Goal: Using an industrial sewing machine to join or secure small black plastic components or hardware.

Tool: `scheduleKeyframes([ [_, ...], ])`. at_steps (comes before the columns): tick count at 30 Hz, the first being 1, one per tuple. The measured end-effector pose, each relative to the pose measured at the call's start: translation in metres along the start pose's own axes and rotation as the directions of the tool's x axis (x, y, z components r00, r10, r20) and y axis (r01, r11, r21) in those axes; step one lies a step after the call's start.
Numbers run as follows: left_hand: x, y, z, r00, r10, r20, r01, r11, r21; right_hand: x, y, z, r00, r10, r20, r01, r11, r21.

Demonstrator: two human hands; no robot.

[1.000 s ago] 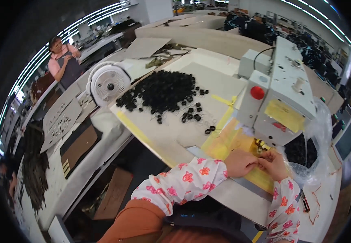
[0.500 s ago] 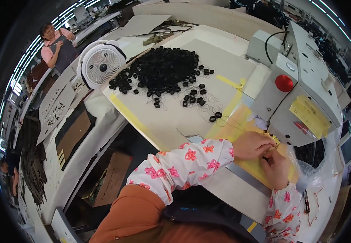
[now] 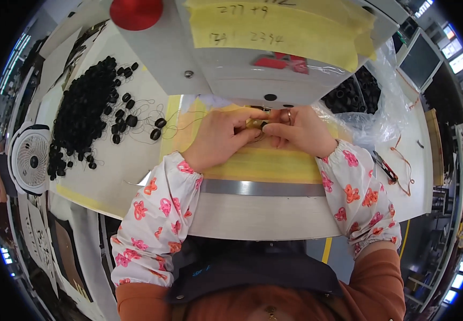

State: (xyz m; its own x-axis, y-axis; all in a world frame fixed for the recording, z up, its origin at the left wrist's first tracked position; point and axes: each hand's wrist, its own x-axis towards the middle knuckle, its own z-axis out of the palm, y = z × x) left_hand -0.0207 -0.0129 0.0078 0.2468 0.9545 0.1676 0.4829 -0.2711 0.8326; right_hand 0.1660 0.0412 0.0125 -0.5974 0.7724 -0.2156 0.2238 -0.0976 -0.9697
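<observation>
Both hands meet under the head of a grey machine [image 3: 215, 75], above a yellow-taped work surface [image 3: 274, 166]. My left hand [image 3: 218, 136] has its thumb and fingertips pinched together, and what they hold is hidden. My right hand [image 3: 303, 131], with a ring on one finger, pinches close beside it. A small black piece [image 3: 264, 125] shows at the right thumb tip, mostly covered by fingers. To the left lies a large heap of small black loops [image 3: 84, 101] with thin threads trailing. Several loose loops [image 3: 131, 120] are scattered between the heap and my left hand.
A clear plastic bag [image 3: 384, 115] with black loops inside sits right of the machine. A box cutter [image 3: 385, 167] and an orange cord [image 3: 405, 171] lie beyond my right sleeve. At the far left stands a white fan [image 3: 32, 159]. A metal strip [image 3: 263, 188] edges the taped surface.
The view has swung right and closer to the machine, so the hands now appear near the middle. Both hands stay together, pinching under the machine head.
</observation>
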Motion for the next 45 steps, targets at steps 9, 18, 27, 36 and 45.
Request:
scheduleKeyframes([
  [9,0.001,-0.014,0.015,0.991,0.001,-0.134,0.002,1.0,0.019,-0.009,0.001,0.009,0.974,-0.193,-0.12,0.146,0.937,-0.316],
  [18,0.01,-0.002,0.013,0.99,-0.037,-0.139,0.054,0.992,0.116,-0.003,0.013,0.004,0.842,-0.525,-0.124,0.389,0.749,-0.537],
  [27,-0.002,-0.021,0.012,0.991,0.092,-0.1,-0.079,0.989,0.122,-0.002,0.01,0.003,0.945,-0.325,0.025,0.295,0.821,-0.489],
  [36,-0.006,-0.011,0.018,0.986,0.078,-0.15,-0.034,0.962,0.271,-0.007,0.019,0.01,0.918,-0.339,-0.203,0.245,0.892,-0.381],
  [45,0.017,-0.002,0.019,0.984,-0.077,-0.158,0.117,0.958,0.263,-0.002,0.014,0.006,0.762,-0.604,-0.233,0.371,0.702,-0.608],
])
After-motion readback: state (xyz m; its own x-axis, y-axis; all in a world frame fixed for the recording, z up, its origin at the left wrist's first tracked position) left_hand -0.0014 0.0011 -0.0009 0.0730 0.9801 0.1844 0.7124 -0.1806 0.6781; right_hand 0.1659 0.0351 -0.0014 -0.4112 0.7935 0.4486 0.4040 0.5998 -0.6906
